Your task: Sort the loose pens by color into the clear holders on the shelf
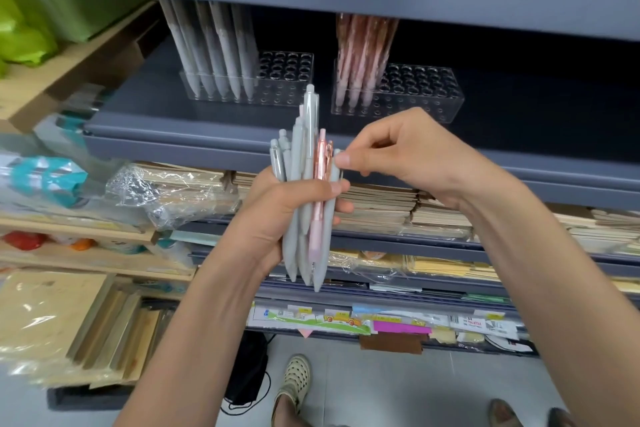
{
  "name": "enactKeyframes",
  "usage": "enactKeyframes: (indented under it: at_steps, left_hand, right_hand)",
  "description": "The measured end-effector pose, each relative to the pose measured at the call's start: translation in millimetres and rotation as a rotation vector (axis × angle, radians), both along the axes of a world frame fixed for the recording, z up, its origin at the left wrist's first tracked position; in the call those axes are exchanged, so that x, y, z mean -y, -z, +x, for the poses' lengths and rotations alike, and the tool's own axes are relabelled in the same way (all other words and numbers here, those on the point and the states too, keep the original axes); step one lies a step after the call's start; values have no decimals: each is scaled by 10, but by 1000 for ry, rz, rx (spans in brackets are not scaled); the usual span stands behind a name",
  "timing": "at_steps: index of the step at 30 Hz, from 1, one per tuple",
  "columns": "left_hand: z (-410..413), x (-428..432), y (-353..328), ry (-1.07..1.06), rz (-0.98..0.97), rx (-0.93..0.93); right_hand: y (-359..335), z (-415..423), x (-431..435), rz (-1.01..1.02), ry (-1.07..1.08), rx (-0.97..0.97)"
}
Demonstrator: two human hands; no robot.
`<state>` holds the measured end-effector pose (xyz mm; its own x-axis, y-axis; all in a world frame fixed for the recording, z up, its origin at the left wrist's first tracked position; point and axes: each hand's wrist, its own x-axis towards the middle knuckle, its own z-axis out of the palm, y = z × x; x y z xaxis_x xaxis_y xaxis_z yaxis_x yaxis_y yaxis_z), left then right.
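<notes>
The sorting looks partly done. On the grey shelf (207,128) stand two clear holders. The left holder (287,90) has a block of grey pens (214,48) upright at its left end, and the right holder (422,97) has a cluster of pink pens (360,55) at its left end. In both, the rows of holes to the right are unfilled.

The rest of the job is in the person's hands, near us and in front of the shelf edge. The left hand (277,208) is wrapped round a bundle of loose pens (304,163), tips pointing down. Most are grey, and I can pick out at least one pink pen (319,204) among them. The right hand (391,152) pinches the top of the grey pen at the bundle's right edge (329,229) between thumb and fingertips, its other fingers curled.

I'd judge that roughly a handful remains to place, mostly in the left holder.
</notes>
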<state>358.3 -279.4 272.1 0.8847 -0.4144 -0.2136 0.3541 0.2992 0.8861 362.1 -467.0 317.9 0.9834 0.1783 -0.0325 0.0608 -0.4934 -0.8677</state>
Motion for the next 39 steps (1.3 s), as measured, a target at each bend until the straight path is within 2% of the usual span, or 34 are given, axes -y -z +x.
enactKeyframes:
  at_steps: [5,13,15,18,20,22,24,27,31,33,39]
  left_hand:
    - [44,-107,34,-26,-91,-33]
    - [89,-318,88,-86,-35,-72]
    - [110,-356,83,-109,-52,-74]
    - [165,-452,65,-142,-91,-79]
    - [204,-531,53,-149,-107,-76]
    - [238,-612,57,-160,-108,-76]
    - [270,-704,74,-178,-94,-80]
    - [311,-843,112,-204,-104,-90]
    - [353,-981,134,-244,-113,-78]
    - [366,-1031,134,-235,-105,-62]
    - [424,-1181,176,-215,-132,-37]
  right_hand:
    - [49,44,-57,120,92,4]
    - [86,177,-231,413,371,123]
    - [118,193,-349,512,358,78]
    - [147,202,-494,622,144,-8]
    - [156,226,-572,564,17,-15]
    - [138,290,-649,519,3,13]
    - [104,407,-717,525,107,101]
    - [52,633,-785,518,361,340]
    - [98,878,-937,361,500,632]
    - [125,1004,-993,201,559,726]
    - [66,1375,-982,-199,567,624]
